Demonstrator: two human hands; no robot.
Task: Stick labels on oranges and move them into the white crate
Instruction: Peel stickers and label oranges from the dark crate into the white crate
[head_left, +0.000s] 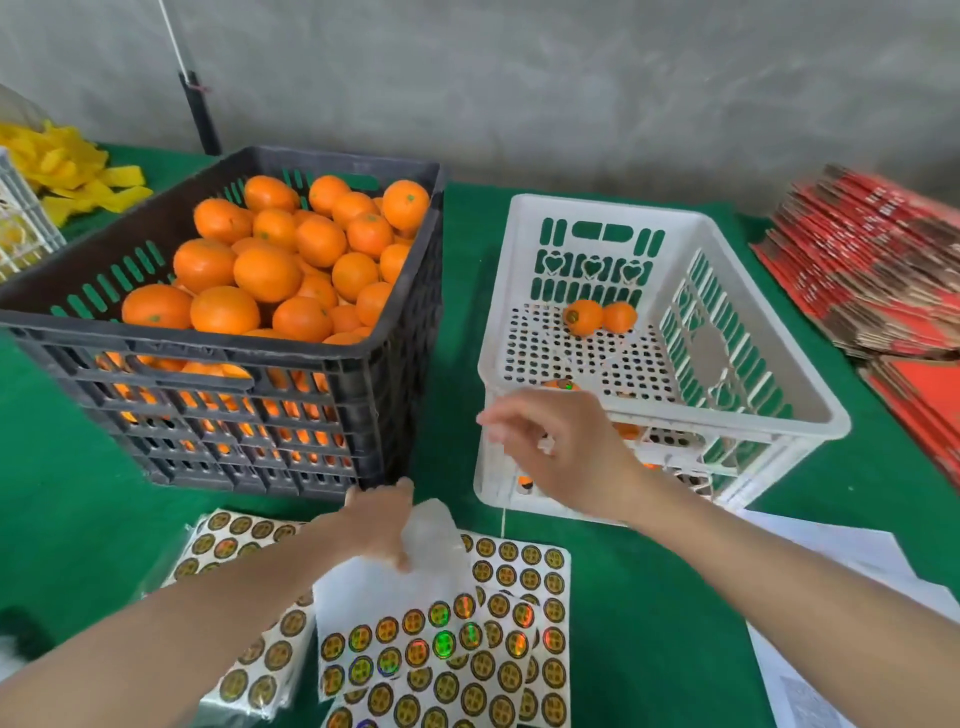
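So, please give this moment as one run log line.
left hand holds label sheet | right hand over white crate front wall, blurred, grip unclear | few oranges in white crate | black crate full

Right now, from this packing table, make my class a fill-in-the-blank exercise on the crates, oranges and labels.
1. The dark crate heaped with oranges stands ____ of the white crate.
2. The white crate holds far ____ oranges than the dark crate.
3. The label sheets lie on a ____ cloth.
4. The hand gripping one sheet is the person's ____.
Missing words: left; fewer; green; left.
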